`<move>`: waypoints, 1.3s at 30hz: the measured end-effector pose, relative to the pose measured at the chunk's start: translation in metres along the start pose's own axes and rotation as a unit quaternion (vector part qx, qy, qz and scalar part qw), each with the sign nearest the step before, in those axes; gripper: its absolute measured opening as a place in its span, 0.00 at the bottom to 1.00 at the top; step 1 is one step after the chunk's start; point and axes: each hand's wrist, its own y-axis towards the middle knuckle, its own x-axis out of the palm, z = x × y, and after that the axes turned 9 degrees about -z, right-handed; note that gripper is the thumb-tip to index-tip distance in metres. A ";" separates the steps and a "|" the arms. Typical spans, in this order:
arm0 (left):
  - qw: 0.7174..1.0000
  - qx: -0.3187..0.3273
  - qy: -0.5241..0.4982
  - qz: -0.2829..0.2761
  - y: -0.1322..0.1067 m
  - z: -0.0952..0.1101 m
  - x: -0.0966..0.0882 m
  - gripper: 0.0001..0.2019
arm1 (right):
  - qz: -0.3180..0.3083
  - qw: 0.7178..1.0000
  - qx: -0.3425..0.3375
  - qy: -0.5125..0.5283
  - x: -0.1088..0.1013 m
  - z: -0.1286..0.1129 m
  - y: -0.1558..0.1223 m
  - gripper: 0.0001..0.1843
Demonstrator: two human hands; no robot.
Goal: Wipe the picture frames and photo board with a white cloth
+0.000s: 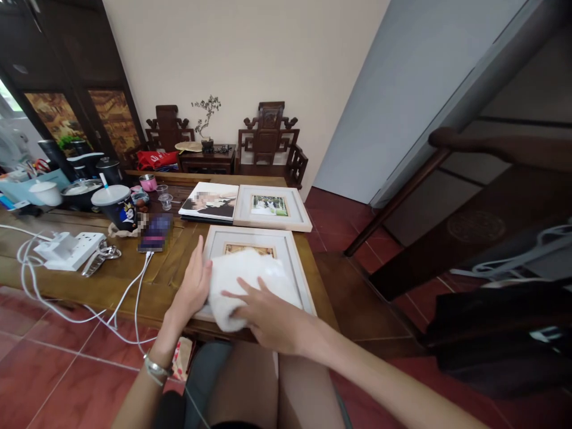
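A light wooden picture frame (300, 271) lies face up at the front edge of the table. Spread over much of its glass is a white cloth (241, 274), fluffy and folded over at its near left corner. My right hand (272, 316) presses on the cloth with fingers apart, the thumb side at the folded corner. My left hand (195, 283), fingers stretched out, rests against the frame's left edge beside the cloth. The top of an ornate brownish picture shows above the cloth; the rest is covered.
Behind lie another framed photo (295, 208) and a white photo album (208, 196). To the left are a phone (154, 232) on a charging cable, a power strip (80, 250), a lidded cup (118, 205) and small clear cups (165, 199). A wooden chair (473, 220) stands at right.
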 end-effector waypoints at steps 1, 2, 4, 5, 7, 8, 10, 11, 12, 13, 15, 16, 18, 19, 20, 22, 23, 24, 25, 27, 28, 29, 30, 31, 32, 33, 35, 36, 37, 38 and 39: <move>1.000 -0.008 0.008 -0.007 0.000 0.000 0.000 0.31 | -0.007 1.000 0.022 0.019 0.001 -0.001 -0.017 0.33; 1.000 -0.014 0.020 -0.017 0.001 0.000 0.001 0.30 | -0.007 0.998 0.052 0.028 0.002 0.001 -0.032 0.33; 0.998 -0.020 0.046 -0.040 0.002 -0.002 0.002 0.30 | 0.000 0.992 0.125 0.031 0.003 0.010 -0.053 0.32; 0.997 -0.019 0.058 -0.050 0.003 -0.003 0.002 0.30 | 0.009 0.987 0.158 0.024 0.003 0.018 -0.058 0.33; 0.995 -0.013 0.078 -0.053 0.003 -0.006 0.002 0.30 | 0.037 0.977 0.208 0.003 0.003 0.039 -0.059 0.34; 0.995 -0.011 0.084 -0.049 0.003 -0.007 0.002 0.30 | 0.058 0.973 0.223 -0.009 0.002 0.050 -0.054 0.35; 0.995 -0.010 0.088 -0.040 0.004 -0.009 0.001 0.30 | 0.101 0.965 0.240 -0.030 -0.002 0.071 -0.037 0.34; 0.995 -0.010 0.089 -0.038 0.004 -0.009 0.000 0.30 | 0.120 0.962 0.243 -0.036 -0.006 0.078 -0.025 0.33; 0.995 -0.009 0.090 -0.038 0.004 -0.010 -0.001 0.31 | 0.136 0.960 0.242 -0.037 -0.010 0.084 -0.010 0.32; 0.995 -0.007 0.091 -0.039 0.004 -0.010 -0.001 0.31 | 0.148 0.960 0.236 -0.036 -0.015 0.087 0.005 0.31; 0.995 -0.006 0.093 -0.038 0.005 -0.012 -0.002 0.30 | 0.157 0.965 0.207 -0.033 -0.023 0.085 0.037 0.31; 0.995 -0.007 0.093 -0.036 0.005 -0.013 -0.001 0.30 | 0.156 0.970 0.183 -0.038 -0.025 0.081 0.052 0.33; 0.996 -0.010 0.089 -0.027 0.005 -0.015 -0.001 0.31 | 0.149 0.979 0.133 -0.049 -0.026 0.069 0.073 0.34; 0.996 -0.012 0.086 -0.021 0.005 -0.017 0.000 0.31 | 0.143 0.982 0.110 -0.051 -0.025 0.062 0.077 0.34; 0.996 -0.014 0.082 -0.017 0.004 -0.018 0.000 0.31 | 0.135 0.986 0.086 -0.049 -0.024 0.055 0.075 0.33; 0.997 -0.030 0.074 -0.014 0.003 -0.021 0.001 0.32 | 0.099 0.994 0.034 -0.028 -0.021 0.043 0.055 0.32; 0.997 -0.045 0.067 -0.015 0.003 -0.022 0.001 0.33 | 0.077 0.997 0.009 -0.012 -0.019 0.039 0.038 0.30; 0.996 -0.064 0.058 -0.016 0.002 -0.023 0.000 0.33 | 0.044 0.999 -0.013 0.012 -0.017 0.035 0.018 0.29; 0.995 -0.086 0.045 -0.017 0.002 -0.024 0.000 0.33 | 0.022 0.999 -0.011 0.042 -0.015 0.033 -0.003 0.27; 0.992 -0.127 0.011 -0.015 0.003 -0.023 -0.002 0.34 | 0.055 0.996 0.034 0.065 -0.006 0.032 -0.042 0.25; 0.989 -0.147 -0.012 -0.011 0.003 -0.021 -0.004 0.35 | 0.078 0.993 0.062 0.058 0.002 0.033 -0.058 0.27; 0.985 -0.167 -0.041 -0.006 0.003 -0.017 -0.006 0.36 | 0.094 0.991 0.085 0.048 0.011 0.034 -0.070 0.30; 0.979 -0.188 -0.078 -0.003 0.002 -0.012 -0.009 0.36 | 0.105 0.989 0.099 0.035 0.021 0.036 -0.078 0.31; 0.970 -0.211 -0.122 -0.005 0.001 -0.005 -0.012 0.37 | 0.112 0.988 0.103 0.022 0.031 0.038 -0.083 0.32; 0.957 -0.232 -0.173 -0.015 -0.001 0.002 -0.015 0.37 | 0.116 0.988 0.099 0.012 0.041 0.039 -0.085 0.31; 0.942 -0.246 -0.224 -0.037 -0.004 0.010 -0.018 0.36 | 0.120 0.989 0.089 0.004 0.050 0.041 -0.085 0.30; 0.913 -0.284 -0.276 -0.093 -0.011 0.024 -0.023 0.32 | 0.134 0.989 0.064 -0.005 0.061 0.043 -0.082 0.28; 0.905 -0.304 -0.286 -0.086 -0.015 0.029 -0.025 0.31 | 0.145 0.988 0.051 -0.008 0.064 0.043 -0.081 0.27; 0.897 -0.323 -0.294 -0.074 -0.019 0.032 -0.027 0.31 | 0.158 0.987 0.039 -0.010 0.065 0.043 -0.081 0.26; 0.891 -0.338 -0.300 -0.057 -0.023 0.034 -0.030 0.32 | 0.175 0.984 0.028 -0.010 0.065 0.044 -0.082 0.25; 0.885 -0.351 -0.305 -0.040 -0.027 0.035 -0.033 0.32 | 0.195 0.981 0.019 -0.008 0.065 0.045 -0.084 0.24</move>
